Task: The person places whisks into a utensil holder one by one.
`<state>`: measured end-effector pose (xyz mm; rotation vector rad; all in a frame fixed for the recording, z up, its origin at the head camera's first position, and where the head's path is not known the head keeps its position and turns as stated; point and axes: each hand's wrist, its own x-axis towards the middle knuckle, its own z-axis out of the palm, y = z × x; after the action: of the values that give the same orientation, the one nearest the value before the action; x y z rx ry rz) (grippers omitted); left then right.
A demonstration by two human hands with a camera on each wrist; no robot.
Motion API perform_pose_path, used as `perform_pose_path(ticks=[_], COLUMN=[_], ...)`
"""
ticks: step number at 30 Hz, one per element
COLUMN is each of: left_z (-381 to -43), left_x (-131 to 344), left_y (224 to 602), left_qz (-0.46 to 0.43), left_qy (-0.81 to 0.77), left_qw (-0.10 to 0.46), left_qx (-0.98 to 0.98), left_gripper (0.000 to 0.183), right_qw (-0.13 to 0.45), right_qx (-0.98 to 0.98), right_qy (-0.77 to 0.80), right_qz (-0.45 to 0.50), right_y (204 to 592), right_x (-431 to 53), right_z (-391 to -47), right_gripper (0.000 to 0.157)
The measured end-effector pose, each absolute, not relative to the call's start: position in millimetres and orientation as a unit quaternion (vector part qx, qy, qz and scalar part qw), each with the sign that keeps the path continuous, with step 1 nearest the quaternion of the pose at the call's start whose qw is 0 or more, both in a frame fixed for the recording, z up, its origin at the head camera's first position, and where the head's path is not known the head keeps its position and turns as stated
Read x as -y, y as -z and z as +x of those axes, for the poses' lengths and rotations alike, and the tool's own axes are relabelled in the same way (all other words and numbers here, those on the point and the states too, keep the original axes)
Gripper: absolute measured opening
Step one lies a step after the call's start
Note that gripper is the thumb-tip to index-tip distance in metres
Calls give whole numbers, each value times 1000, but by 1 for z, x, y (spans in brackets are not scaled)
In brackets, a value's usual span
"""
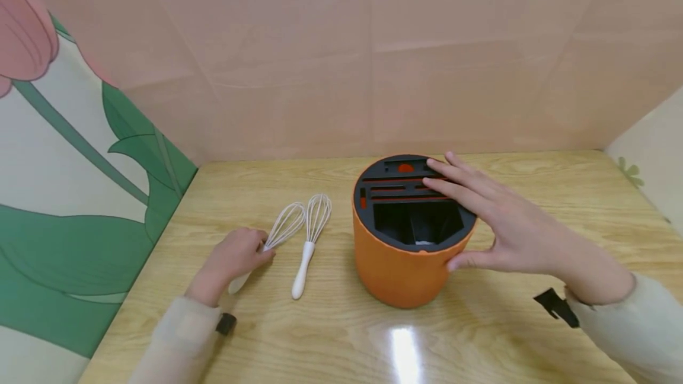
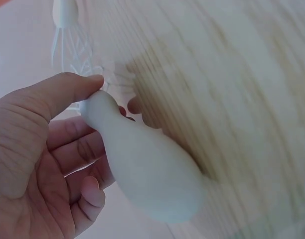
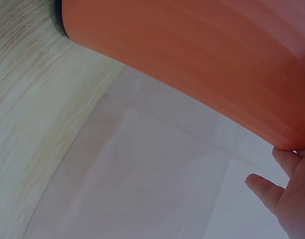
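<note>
Near the left of the table, my left hand point(image 1: 235, 258) pinches a white whisk point(image 1: 288, 224) at the top of its handle, between thumb and fingers. In the left wrist view the whisk's rounded handle point(image 2: 150, 167) shows below the fingertips. A second white whisk point(image 1: 303, 271) lies just to the right, its wires close to the first one's. My right hand point(image 1: 496, 227) rests against an orange round utensil holder point(image 1: 400, 277) with a black slotted top point(image 1: 368, 218). Its fingers stretch over the top and the thumb touches the side; the holder stands upright.
The light wood table point(image 1: 331, 342) meets a pinkish covered wall point(image 1: 288, 105) behind the holder. A panel with a flower and leaf print point(image 1: 69, 253) stands along the left. Another pale wall point(image 1: 651, 153) borders the right side.
</note>
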<state>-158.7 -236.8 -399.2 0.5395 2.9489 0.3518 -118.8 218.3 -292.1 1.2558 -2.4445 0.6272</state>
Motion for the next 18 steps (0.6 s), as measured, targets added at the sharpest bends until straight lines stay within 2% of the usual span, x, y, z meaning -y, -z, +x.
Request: perform_pose_path(ticks=[18], left_z=[-154], left_x=[236], left_y=[385], left_qz=[195], left_qy=[-160], left_qw=[64], left_qx=[-966], left_gripper=[17], right_qw=[165], right_qx=[845], right_qy=[-231], right_qz=[453], right_y=[291], right_x=[-218], right_z=[-119], right_gripper=[103])
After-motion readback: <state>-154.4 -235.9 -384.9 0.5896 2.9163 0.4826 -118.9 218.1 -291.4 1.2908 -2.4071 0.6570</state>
